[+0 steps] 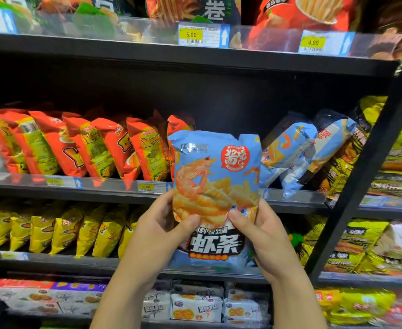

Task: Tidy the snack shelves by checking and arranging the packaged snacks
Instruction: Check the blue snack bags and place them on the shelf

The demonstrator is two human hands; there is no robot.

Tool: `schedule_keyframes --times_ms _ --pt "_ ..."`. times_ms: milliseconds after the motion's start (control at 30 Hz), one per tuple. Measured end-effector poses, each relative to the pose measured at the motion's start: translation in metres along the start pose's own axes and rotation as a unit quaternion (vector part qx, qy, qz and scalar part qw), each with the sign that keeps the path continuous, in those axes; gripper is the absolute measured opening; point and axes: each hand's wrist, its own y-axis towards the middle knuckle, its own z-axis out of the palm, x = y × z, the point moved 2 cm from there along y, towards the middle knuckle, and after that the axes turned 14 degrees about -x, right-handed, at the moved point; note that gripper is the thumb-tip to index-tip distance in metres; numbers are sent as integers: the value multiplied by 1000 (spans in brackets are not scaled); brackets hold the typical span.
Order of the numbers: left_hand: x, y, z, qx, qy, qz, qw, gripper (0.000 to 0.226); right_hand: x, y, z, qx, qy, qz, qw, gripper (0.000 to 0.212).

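Note:
I hold a light blue shrimp-stick bag point(215, 176) upright in front of the middle shelf, its printed front facing me. My left hand point(157, 230) grips its lower left edge, thumb on the front. My right hand point(264, 231) grips the lower right edge the same way. Behind it and to the right, two more blue shrimp-stick bags point(297, 150) lean to the left on the middle shelf point(290, 195). A dark gap lies on the shelf behind the held bag.
Several red-orange snack bags point(88, 146) stand in a row left of the gap. Yellow bags point(60, 229) fill the shelf below, white packs point(195, 305) the bottom shelf. A black upright post point(361, 181) divides off a right bay of yellow-black bags point(352, 157). Price tags point(191, 35) line the top shelf.

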Motion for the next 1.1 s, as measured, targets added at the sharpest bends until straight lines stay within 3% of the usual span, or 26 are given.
schedule_keyframes --times_ms 133,400,600,800,1000,1100 --pt "2 -1 -5 -3 48 27 998 51 -6 1 -6 28 16 -23 999 54" --pt "9 -3 -15 3 85 49 995 61 -4 -5 -9 24 -23 -59 998 54" --pt "4 -6 -14 -8 70 27 997 48 -1 -6 -10 30 -49 -39 998 54" --pt "2 -3 -9 -38 35 -31 998 56 8 -8 -3 6 -71 7 997 46" --pt "-9 5 -2 -69 8 -109 992 75 12 -6 12 -44 -44 112 992 48" --pt "-18 7 -2 -62 14 -129 990 66 19 -6 15 -53 -62 139 987 43"
